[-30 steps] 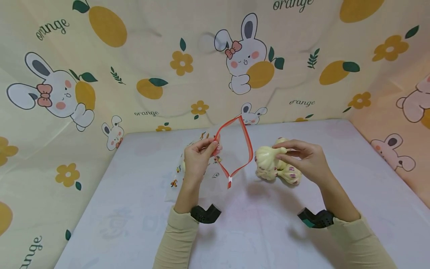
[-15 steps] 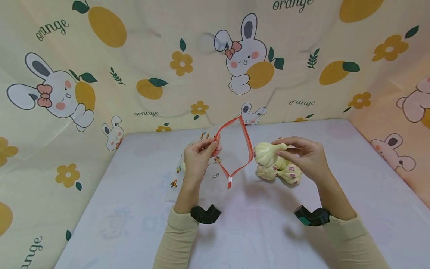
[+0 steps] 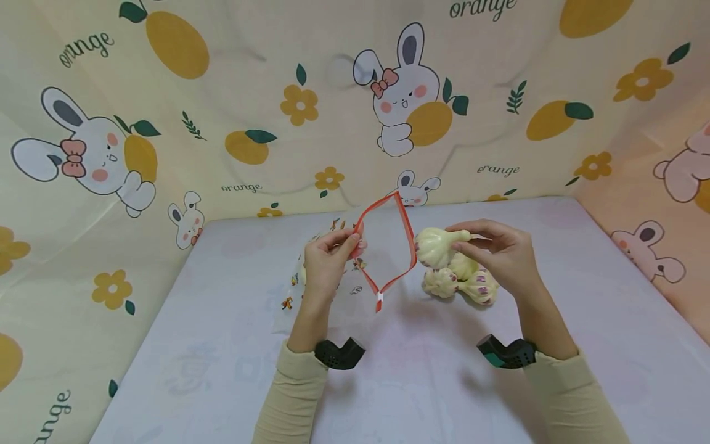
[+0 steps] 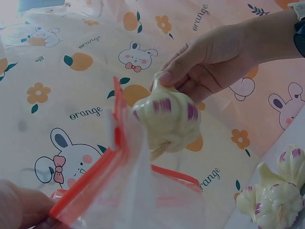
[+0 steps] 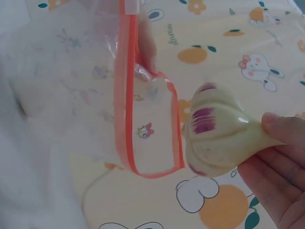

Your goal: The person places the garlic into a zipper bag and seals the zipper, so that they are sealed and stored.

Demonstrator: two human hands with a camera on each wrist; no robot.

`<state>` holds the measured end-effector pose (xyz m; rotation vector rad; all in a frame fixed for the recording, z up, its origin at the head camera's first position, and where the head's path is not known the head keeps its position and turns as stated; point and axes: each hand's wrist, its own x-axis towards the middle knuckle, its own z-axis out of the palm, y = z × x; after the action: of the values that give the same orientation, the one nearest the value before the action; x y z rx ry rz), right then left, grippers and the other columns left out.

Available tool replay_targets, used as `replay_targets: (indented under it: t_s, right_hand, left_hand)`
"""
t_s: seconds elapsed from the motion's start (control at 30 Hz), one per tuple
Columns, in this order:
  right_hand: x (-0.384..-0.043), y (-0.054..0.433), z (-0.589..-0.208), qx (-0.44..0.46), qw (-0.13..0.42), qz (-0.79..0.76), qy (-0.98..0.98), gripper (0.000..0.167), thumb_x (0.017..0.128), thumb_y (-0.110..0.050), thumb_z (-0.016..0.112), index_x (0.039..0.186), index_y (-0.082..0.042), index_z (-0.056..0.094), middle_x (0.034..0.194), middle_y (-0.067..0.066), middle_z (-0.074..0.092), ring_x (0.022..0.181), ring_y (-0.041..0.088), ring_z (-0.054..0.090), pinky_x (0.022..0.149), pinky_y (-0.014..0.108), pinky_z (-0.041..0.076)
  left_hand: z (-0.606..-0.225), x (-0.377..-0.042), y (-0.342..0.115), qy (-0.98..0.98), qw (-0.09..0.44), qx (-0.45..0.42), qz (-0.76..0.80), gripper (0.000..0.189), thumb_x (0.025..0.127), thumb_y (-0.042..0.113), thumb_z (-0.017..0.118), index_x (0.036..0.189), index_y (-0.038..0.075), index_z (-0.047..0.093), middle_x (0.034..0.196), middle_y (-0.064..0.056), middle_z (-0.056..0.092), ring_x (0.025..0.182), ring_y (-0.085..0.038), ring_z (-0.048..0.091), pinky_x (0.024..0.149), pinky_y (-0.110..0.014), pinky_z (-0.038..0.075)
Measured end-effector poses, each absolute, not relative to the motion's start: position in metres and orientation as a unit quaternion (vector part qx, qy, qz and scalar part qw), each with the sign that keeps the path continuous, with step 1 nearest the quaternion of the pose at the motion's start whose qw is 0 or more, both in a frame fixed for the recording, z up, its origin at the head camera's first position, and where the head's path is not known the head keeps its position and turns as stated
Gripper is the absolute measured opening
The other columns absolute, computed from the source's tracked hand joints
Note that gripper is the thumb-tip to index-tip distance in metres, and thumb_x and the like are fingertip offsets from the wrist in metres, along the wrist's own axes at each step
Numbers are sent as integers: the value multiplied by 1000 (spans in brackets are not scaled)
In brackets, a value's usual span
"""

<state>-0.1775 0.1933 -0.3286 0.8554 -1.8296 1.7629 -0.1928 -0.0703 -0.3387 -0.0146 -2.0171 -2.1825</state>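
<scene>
A garlic bulb, pale with purple streaks, hangs by its stem from my right hand, pinched between thumb and fingers. It is held just right of the open mouth of a clear zip bag edged in red. My left hand pinches the bag's red rim, keeping the mouth spread; its zip slider hangs at the bottom corner. Cartoon prints show on the bag's body, which lies behind my left hand. Something pale inside it is mostly hidden.
Several more garlic bulbs lie clustered on the white table below my right hand. A cloth printed with rabbits and oranges hangs behind the table and along its sides.
My right hand has lifted the garlic bulb slightly and carried it left, up to the bag's mouth. My left hand and the bag have stayed in place.
</scene>
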Motion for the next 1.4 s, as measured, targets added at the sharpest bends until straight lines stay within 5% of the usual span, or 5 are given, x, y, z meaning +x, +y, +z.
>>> replay_targets:
  t_s: [1.4]
  right_hand:
    - [-185, 169, -346, 275, 185, 655, -678, 21, 76, 18, 68, 96, 20, 63, 95, -13, 74, 84, 0, 70, 73, 15, 59]
  left_hand:
    - [-343, -194, -67, -686, 85, -9, -722, 20, 88, 7, 67, 104, -6, 70, 93, -18, 74, 67, 2, 68, 70, -16, 59]
